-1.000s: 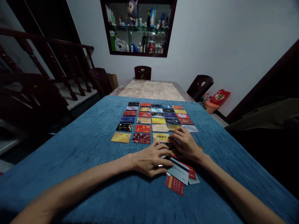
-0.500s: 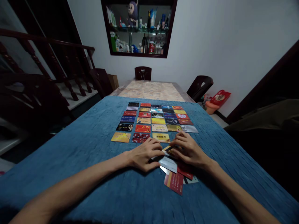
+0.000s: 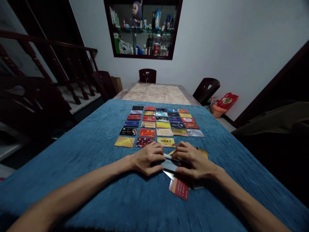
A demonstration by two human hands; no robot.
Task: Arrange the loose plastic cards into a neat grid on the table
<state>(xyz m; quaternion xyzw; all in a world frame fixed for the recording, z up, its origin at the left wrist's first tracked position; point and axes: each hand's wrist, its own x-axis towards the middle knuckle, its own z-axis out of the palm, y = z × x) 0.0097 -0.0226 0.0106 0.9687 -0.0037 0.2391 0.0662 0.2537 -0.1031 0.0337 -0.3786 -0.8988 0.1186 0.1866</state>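
Between my two hands is a silver-grey card [image 3: 170, 164] with a dark stripe. My left hand [image 3: 149, 158] grips its left end, thumb at the near edge and fingers at the far edge. My right hand [image 3: 194, 160] is closed on the right end of the same card. Underneath and around lie loose cards: a red card [image 3: 179, 189] nearest me, a white one partly covered, and a gold card [image 3: 202, 152] beyond my right hand. Just past my fingers, a yellow card [image 3: 166, 142] ends the nearest row of cards laid face up.
Rows of colourful cards [image 3: 147, 132] lie on the blue cloth [image 3: 91, 151] covering the table. Beyond the cloth shows the marble-look tabletop [image 3: 154, 92]. Dark wooden chairs [image 3: 147, 76] stand around it. A glass-shelved wall cabinet [image 3: 145, 58] is at the back.
My right hand has come nearer and taken hold of the grey card's right end. The grey card has turned more level. The gold card now shows beyond my right hand.
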